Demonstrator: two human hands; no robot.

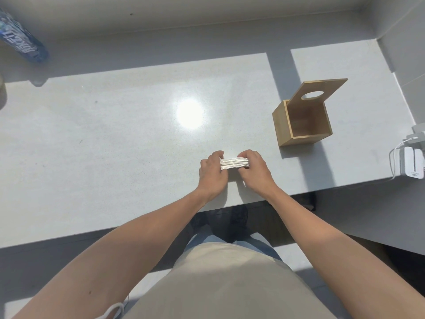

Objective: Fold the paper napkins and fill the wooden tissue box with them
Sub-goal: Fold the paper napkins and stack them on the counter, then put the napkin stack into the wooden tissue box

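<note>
Far off to the left of the fingers, at the back edge of the white table (115, 125), lies a blue bottle (23, 40). It is well apart from the work.

Next comes the left hand (212, 171). Its fingers (218, 154) curl over the far side of a stack of napkins (234, 163), and the thumb side presses the near side. So the left fingers are clamped on the left end of the stack. The stack is white and thick, many layers squeezed flat, and it sits right between the two hands, low over the table near the front edge.

Then the right hand (255, 171). Its fingers are clamped on the right end of the stack the same way.

Up and to the right of the right fingers stands the wooden tissue box (281, 122). Its lid (322, 90), with a round hole in it, leans open at the back. The inside looks empty. Farther right, at the table edge, sits a white charger (411, 162) with a cord.

The step now seems to be squaring up the stack before it goes in the box. To do it well, keep both ends pinched evenly so no layer slips out. Tap the edges flat. Carry the stack level toward the box. Lower it straight down into the opening, and let go only when it rests on the bottom. Mind the leaning lid, which could tip shut if bumped.
</note>
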